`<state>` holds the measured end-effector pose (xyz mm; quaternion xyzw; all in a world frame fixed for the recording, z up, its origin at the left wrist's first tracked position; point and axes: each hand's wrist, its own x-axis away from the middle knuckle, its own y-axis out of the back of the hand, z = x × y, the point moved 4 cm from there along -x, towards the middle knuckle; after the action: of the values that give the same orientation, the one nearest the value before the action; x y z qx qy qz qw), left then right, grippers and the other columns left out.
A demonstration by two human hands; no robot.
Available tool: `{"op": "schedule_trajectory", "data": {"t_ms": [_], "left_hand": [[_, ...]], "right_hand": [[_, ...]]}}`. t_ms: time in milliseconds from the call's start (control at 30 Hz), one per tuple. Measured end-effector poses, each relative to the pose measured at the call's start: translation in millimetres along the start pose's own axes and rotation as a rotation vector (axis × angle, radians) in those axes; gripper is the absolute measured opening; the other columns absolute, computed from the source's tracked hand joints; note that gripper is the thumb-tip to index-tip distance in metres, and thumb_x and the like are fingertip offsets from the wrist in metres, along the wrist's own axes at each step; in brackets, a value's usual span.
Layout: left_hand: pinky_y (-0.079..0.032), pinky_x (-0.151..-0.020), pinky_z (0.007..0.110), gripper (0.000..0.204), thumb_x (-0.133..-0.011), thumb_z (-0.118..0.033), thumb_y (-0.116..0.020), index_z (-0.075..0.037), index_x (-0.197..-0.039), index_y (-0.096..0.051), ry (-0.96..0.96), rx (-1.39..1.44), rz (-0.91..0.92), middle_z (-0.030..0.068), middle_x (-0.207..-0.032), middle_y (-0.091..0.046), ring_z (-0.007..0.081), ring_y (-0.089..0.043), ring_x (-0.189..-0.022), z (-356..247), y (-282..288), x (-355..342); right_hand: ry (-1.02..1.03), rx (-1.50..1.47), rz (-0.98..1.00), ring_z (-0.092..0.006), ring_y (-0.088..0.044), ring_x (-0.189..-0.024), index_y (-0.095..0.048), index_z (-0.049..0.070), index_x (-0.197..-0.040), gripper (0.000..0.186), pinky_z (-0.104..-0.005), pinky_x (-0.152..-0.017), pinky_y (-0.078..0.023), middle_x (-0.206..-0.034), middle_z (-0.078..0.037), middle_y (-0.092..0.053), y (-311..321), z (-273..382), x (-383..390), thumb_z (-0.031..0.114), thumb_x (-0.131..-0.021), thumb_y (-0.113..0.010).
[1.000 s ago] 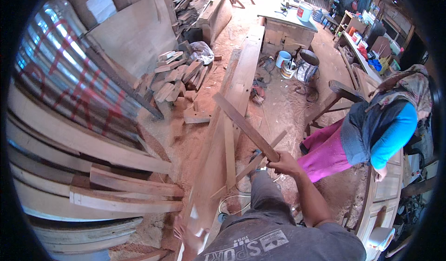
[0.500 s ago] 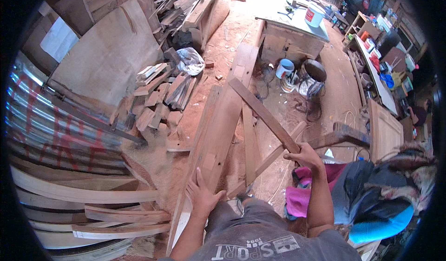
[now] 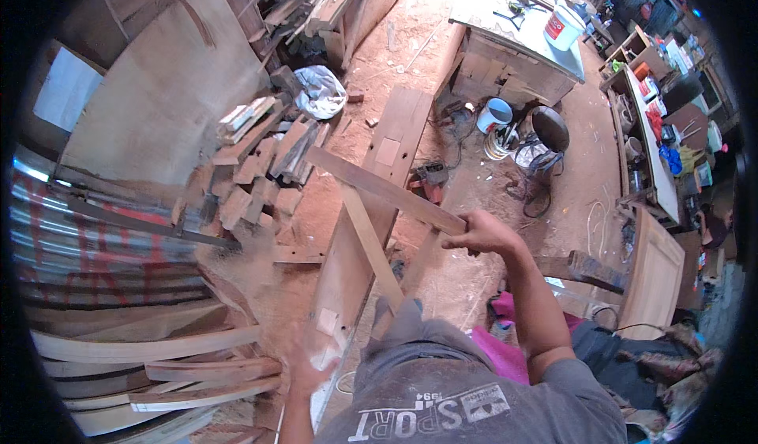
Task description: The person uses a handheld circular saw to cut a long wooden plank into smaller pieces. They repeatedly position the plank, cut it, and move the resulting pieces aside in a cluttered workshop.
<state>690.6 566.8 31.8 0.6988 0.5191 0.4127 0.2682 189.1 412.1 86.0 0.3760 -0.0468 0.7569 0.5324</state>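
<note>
1. The dark-brown, straight wooden strip (image 3: 371, 182) is held slantwise above the long, wide brown wooden board (image 3: 347, 262); a narrow pale wooden strip (image 3: 369, 242) runs beneath it.
2. The right hand (image 3: 489, 235) has its grip clamped on the strip's near end, elbow bent, forearm reaching forward.
3. The left hand (image 3: 310, 369), blurred, has its grip apart near the board; contact is unclear.
4. Beyond, a small white bucket (image 3: 496, 151) holds slim sticks beside a round blue bucket (image 3: 495, 117).
5. A white bucket with a red label (image 3: 564, 27) stands on the pale-topped table (image 3: 530, 47).

Lettering (image 3: 426, 419) on grey shirt (image 3: 474, 400) and white bucket (image 3: 564, 28)
</note>
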Motion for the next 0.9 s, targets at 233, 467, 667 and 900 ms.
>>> {"op": "schedule_trajectory", "data": {"t_ms": [233,467,667,900], "left_hand": [[-0.009,-0.131,0.068,0.142,-0.064,-0.071,-0.094,-0.016,-0.173,-0.022,-0.206,-0.034,-0.049,0.0323,-0.174,-0.019,0.0521,-0.013,-0.163,-168.1,3.2,-123.6],[-0.001,-0.131,0.071,0.142,-0.063,-0.055,-0.098,-0.011,-0.173,-0.019,0.060,-0.159,-0.205,0.0298,-0.174,-0.022,0.0510,-0.009,-0.164,-235.3,-46.0,-212.0],[-0.003,-0.133,0.065,0.139,-0.061,-0.042,-0.099,-0.011,-0.173,-0.021,0.109,-0.108,-0.291,0.0286,-0.175,-0.022,0.0463,-0.017,-0.165,-235.3,-51.1,-232.5],[-0.011,-0.135,0.060,0.150,-0.058,-0.054,-0.098,-0.009,-0.174,-0.014,0.173,-0.241,-0.270,0.0262,-0.178,-0.018,0.0447,-0.016,-0.166,-260.2,-53.0,-261.1]], "right_hand": [[0.018,-0.051,0.093,-0.0122,-0.064,-0.059,-0.075,-0.001,-0.122,0.052,-0.0311,-0.054,-0.054,-0.074,-0.003,-0.067,43.4,6.1,-77.0,0.037,-0.089,-0.091],[0.087,-0.284,0.402,-0.0109,-0.060,-0.075,-0.069,0.001,-0.120,0.048,-0.0298,-0.063,-0.050,-0.092,0.000,-0.065,63.3,14.0,-124.9,0.045,-0.101,-0.078],[0.038,-0.737,0.787,-0.0221,-0.068,-0.117,-0.066,-0.001,-0.139,0.063,-0.0371,-0.100,-0.058,-0.136,-0.014,-0.070,71.7,-91.2,-199.0,0.055,-0.111,-0.058],[-0.426,-0.550,0.331,-0.0261,-0.072,-0.105,-0.063,0.004,-0.146,0.063,-0.0403,-0.094,-0.059,-0.133,-0.013,-0.073,56.2,-329.7,-343.2,0.053,-0.107,-0.063]]}}
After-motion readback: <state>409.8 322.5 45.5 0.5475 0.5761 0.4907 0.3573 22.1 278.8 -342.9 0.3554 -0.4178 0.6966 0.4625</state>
